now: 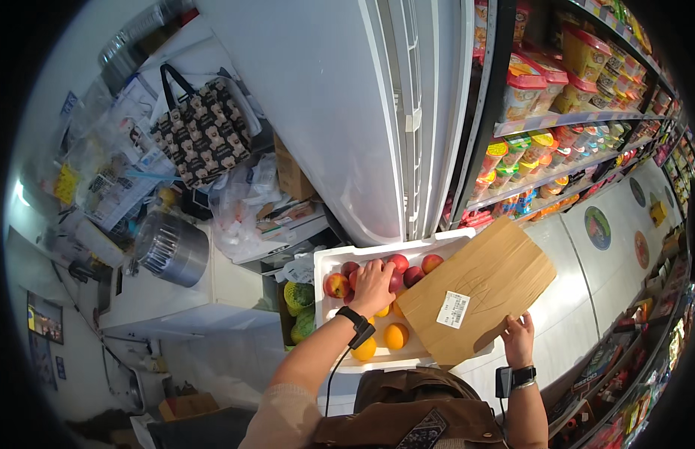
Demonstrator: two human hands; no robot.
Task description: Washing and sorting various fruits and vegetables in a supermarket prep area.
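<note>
A white foam box (320, 314) stands before me, holding several red nectarines (336, 285) at the back and a few oranges (396, 335) nearer to me. My left hand (371, 283) reaches in, palm down, with its fingers curled over the nectarines. Its fingertips are hidden, so I cannot tell whether a fruit is in its grasp. My right hand (517, 337) pinches the lower right edge of a brown cardboard sheet (482, 280). The sheet is tilted over the right part of the box and hides what lies there. A white printed label (453, 309) is stuck on it.
Green-skinned fruit in foam netting (300, 297) lies just left of the box. A tall white refrigerator (325, 112) rises behind it. Stocked snack shelves (572, 119) stand at right. A cluttered counter (229, 292) at left bears a metal drum (173, 247) and a bear-print bag (204, 134).
</note>
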